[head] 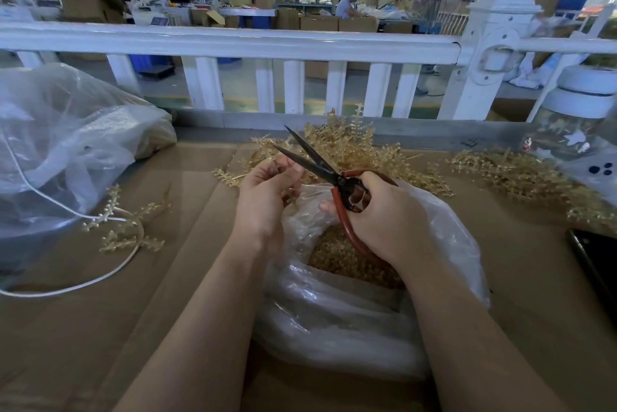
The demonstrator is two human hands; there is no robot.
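My right hand (387,214) grips the red handles of black-bladed scissors (314,161), whose blades stand apart and point up and left. My left hand (267,191) pinches a thin golden plastic sprig (302,188) just left of the blades. Both hands hover over an open clear plastic bag (350,315) holding small golden cut pieces (337,254). A pile of golden sprigs (350,141) lies behind the hands.
Cardboard (100,328) covers the table. At left sit a large clear bag (66,144), a white cable (110,275) and loose sprigs (130,228). More sprigs (521,174) lie at right, near a jar (574,124) and a dark phone (597,261). A white railing (233,41) runs behind.
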